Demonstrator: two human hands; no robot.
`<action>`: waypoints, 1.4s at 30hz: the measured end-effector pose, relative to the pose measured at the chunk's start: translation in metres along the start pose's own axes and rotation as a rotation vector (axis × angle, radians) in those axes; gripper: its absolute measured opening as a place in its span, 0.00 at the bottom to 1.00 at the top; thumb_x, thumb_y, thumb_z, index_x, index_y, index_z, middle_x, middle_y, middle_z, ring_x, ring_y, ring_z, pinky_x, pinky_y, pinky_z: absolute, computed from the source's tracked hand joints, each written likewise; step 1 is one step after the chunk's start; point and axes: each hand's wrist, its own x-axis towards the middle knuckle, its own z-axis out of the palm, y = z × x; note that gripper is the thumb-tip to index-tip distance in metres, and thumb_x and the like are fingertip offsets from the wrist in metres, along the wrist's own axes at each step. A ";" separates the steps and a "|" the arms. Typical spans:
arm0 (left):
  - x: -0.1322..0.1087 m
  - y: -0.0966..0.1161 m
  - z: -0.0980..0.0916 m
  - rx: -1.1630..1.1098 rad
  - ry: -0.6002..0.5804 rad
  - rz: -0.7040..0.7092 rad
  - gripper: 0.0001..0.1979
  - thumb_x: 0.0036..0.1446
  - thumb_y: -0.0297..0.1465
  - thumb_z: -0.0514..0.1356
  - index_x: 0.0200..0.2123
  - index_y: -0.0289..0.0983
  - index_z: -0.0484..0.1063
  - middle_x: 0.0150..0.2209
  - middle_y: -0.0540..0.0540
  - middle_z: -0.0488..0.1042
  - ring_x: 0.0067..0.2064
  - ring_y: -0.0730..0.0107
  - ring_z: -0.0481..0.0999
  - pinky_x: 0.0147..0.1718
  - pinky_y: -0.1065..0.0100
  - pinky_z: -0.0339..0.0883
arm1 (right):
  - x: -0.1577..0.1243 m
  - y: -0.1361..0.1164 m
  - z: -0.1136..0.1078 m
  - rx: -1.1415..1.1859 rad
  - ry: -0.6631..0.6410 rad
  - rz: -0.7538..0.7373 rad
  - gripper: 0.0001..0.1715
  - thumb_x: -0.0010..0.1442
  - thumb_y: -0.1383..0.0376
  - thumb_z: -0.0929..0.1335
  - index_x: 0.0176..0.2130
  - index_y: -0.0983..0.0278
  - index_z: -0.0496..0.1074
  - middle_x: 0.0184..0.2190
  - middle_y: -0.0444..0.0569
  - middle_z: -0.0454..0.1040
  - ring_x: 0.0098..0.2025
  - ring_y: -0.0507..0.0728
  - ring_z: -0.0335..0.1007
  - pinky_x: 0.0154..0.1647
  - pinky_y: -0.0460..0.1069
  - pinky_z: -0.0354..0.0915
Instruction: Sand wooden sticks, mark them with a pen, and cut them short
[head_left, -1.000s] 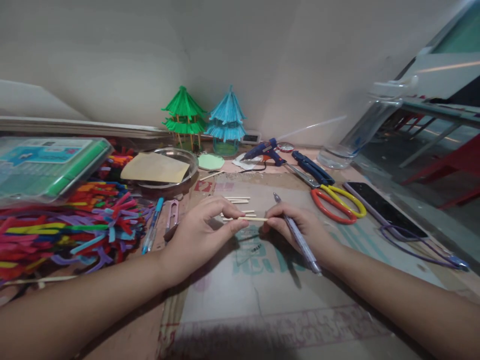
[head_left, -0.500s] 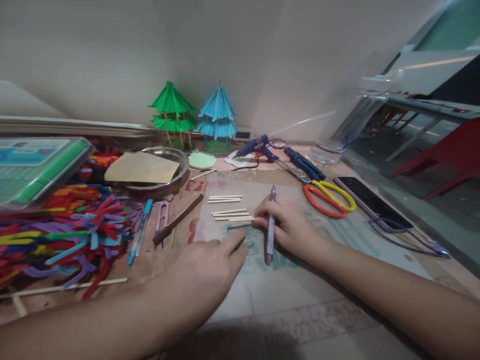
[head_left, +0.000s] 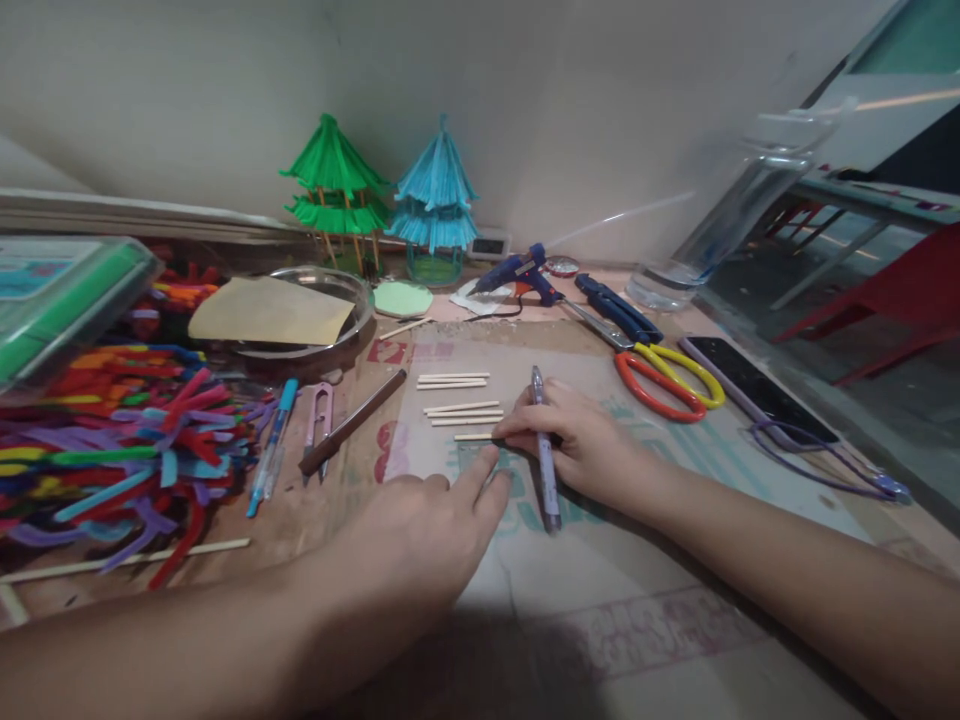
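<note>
My right hand (head_left: 566, 435) rests on the cardboard (head_left: 637, 570) with a grey-purple pen (head_left: 546, 460) tucked between its fingers. Its thumb and fingertips touch the end of a short wooden stick (head_left: 472, 437), whose right end they hide. My left hand (head_left: 442, 520) is just nearer to me, palm down, index finger stretched toward that stick and nothing visible in it. Beyond the single stick lie two small groups of cut sticks, a nearer group (head_left: 465, 421) and a farther group (head_left: 453, 384).
Pipe cleaners (head_left: 150, 460) pile up at left, near a blue pen (head_left: 271, 445), a compass (head_left: 321, 420) and a brown marker (head_left: 352, 425). Behind stand green (head_left: 334, 170) and blue (head_left: 435, 185) pagoda models, and a glue gun (head_left: 521, 270). Scissors (head_left: 660, 385) and a phone (head_left: 757, 385) lie right.
The view has tilted down a little. The single stick at my right fingertips now lies farther from the nearer group, on my side of it. Both hands stay close together.
</note>
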 end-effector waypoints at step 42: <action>-0.009 0.012 0.013 0.166 0.294 -0.089 0.19 0.58 0.27 0.55 0.53 0.39 0.72 0.58 0.35 0.72 0.20 0.67 0.74 0.15 0.65 0.65 | -0.003 0.000 -0.003 -0.026 -0.039 -0.001 0.10 0.63 0.69 0.66 0.39 0.61 0.78 0.33 0.52 0.74 0.38 0.59 0.69 0.38 0.52 0.66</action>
